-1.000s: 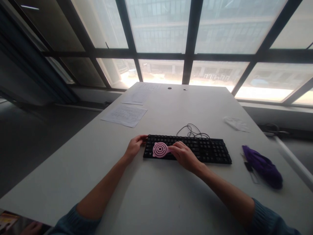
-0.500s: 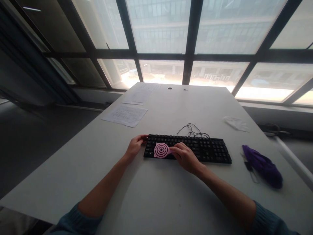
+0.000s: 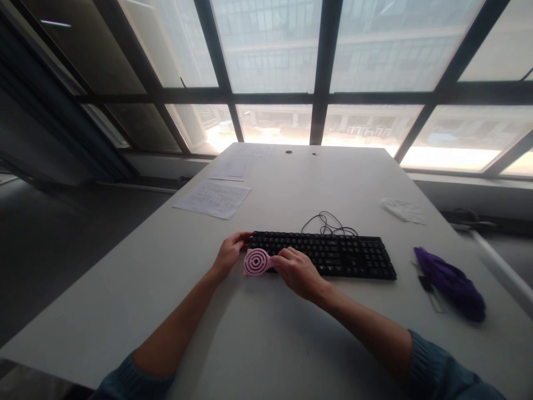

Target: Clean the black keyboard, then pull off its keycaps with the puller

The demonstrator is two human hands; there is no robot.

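Note:
A black keyboard [image 3: 333, 254] lies across the white table [image 3: 266, 333], its black cable [image 3: 327, 223] coiled just behind it. My right hand [image 3: 295, 271] grips a round pink brush with ring-shaped ridges [image 3: 255, 261] and holds it over the keyboard's near left corner. My left hand [image 3: 230, 253] is curled around the keyboard's left end, fingers on the far corner.
Printed paper sheets [image 3: 213, 197] lie at the far left of the table, more sheets [image 3: 235, 165] beyond them. A purple cloth bundle [image 3: 452, 284] with a dark clip sits at the right edge. A crumpled clear wrapper [image 3: 403, 210] lies behind it. Large windows stand beyond the table.
My right hand has slid the pink brush leftward along the keys to the keyboard's left corner. My left hand has stayed on the keyboard's end.

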